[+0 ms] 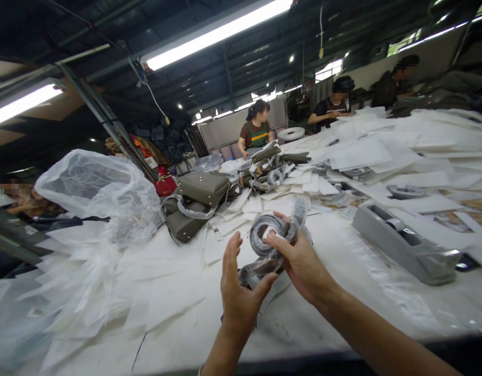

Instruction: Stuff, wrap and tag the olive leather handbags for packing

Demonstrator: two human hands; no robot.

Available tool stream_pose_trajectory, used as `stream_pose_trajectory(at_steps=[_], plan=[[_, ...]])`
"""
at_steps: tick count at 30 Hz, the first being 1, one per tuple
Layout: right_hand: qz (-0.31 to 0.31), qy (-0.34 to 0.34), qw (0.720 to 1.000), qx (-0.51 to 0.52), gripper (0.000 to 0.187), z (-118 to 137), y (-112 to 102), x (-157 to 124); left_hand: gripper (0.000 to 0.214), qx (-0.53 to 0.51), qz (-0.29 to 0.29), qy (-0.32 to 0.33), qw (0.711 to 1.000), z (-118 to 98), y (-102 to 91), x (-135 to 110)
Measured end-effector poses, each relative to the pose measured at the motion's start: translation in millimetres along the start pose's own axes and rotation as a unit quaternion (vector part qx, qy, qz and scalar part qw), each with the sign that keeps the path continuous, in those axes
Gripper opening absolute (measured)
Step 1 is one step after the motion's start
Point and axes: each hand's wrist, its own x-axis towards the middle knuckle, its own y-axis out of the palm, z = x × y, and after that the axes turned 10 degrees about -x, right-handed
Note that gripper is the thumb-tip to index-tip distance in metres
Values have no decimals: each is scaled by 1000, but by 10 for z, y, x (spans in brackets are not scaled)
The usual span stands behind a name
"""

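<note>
Over the white table (197, 318), my right hand (305, 266) grips a coiled strap (260, 237) wrapped in clear film, thumb pressed near the coil's middle. One wrapped length of the strap stands up above my fingers, and another part hangs below the coil. My left hand (238, 300) is just left of it, fingers stretched upward and thumb apart, with its thumb tip close to the lower part of the strap. Whether that thumb touches the strap, I cannot tell.
A grey tape dispenser (405, 245) stands to the right. Olive handbags (203, 187) lie beyond my hands, beside a large clear plastic bag (100, 183). White sheets (358, 151) cover much of the table's far right, more lie at left. A co-worker (257, 130) is across the table.
</note>
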Motion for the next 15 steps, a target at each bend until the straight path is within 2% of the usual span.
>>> stream_pose_trajectory(at_steps=[2, 5, 7, 10, 13, 15], plan=[[47, -4, 998, -34, 80, 10, -118, 24, 93, -16, 1, -53, 998, 142, -70, -113], [121, -12, 984, -129, 90, -38, -420, 63, 100, -6, -5, -147, 989, 369, -140, -228], [94, -24, 971, -218, 90, -130, -689, 85, 102, 9, -34, -179, 983, 492, -155, -250], [21, -19, 941, -338, 71, -359, -1137, 72, 106, -3, -79, -196, 977, 614, -155, -238], [-10, -3, 914, -406, 54, -653, -1561, -19, 101, -48, -60, -238, 968, 693, -163, -239], [-28, 2, 905, -425, 49, -844, -1781, -95, 81, -46, -46, -260, 963, 737, -173, -242]])
